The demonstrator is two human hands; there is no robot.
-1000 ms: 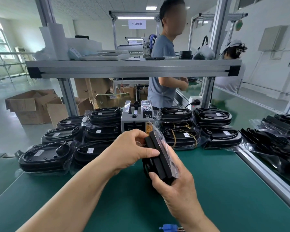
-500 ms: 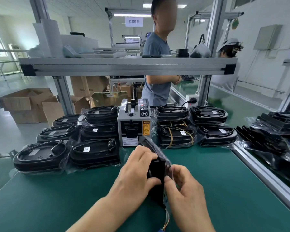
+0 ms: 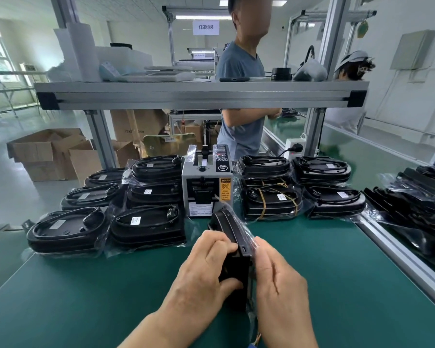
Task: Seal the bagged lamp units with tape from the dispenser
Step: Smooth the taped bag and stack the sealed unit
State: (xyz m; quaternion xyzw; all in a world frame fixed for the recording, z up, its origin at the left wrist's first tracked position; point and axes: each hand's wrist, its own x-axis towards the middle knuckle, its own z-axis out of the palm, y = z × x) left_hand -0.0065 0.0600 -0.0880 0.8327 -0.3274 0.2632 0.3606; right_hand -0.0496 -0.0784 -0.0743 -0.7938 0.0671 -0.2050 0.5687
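Grips (image 3: pixel 203 272) (image 3: pixel 279 282) hold lamp unit (image 3: pixel 232 231); dispenser (image 3: pixel 206 182): "CAUTION".

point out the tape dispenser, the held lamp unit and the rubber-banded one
tape dispenser (image 3: pixel 206 183), head view, front face
held lamp unit (image 3: pixel 227 228), head view, upper edge
banded lamp unit (image 3: pixel 271 200), head view, top

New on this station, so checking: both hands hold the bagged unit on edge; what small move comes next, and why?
Probably free the right hand and reach the tape dispenser behind: it and the left hand grip the bagged lamp unit, with no tape visible.
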